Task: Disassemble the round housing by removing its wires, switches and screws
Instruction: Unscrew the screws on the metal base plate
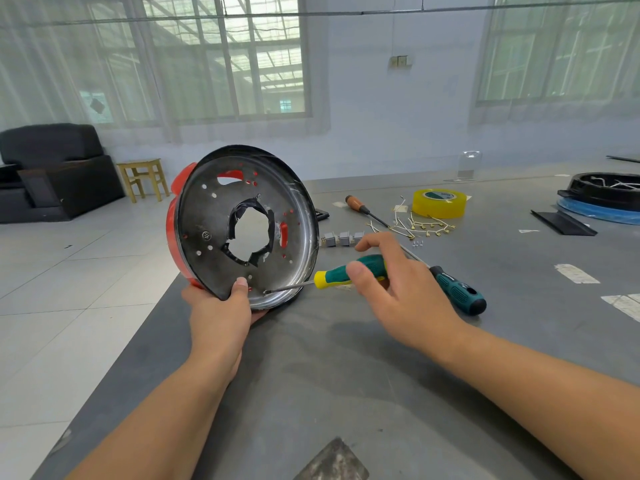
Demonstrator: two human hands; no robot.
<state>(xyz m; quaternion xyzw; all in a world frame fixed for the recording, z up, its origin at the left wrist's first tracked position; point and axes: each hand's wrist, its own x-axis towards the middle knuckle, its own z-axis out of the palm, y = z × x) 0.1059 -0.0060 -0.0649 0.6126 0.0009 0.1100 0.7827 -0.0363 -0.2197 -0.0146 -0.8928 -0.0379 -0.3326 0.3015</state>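
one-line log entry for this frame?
left hand: holds round housing tilted on table | right hand: screwdriver, tip at lower rim

Yellow tape roll [438, 203] on table [346, 358]; armchair [52, 171], stool [143, 178].

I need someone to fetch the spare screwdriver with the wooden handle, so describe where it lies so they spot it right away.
On the grey table, look beyond the right hand toward the big yellow tape roll. Just left of that roll lies the wooden-handled screwdriver, its tip pointing into the pile of white wires. Its handle is orange-brown with a black collar, while the other two screwdrivers have teal handles.
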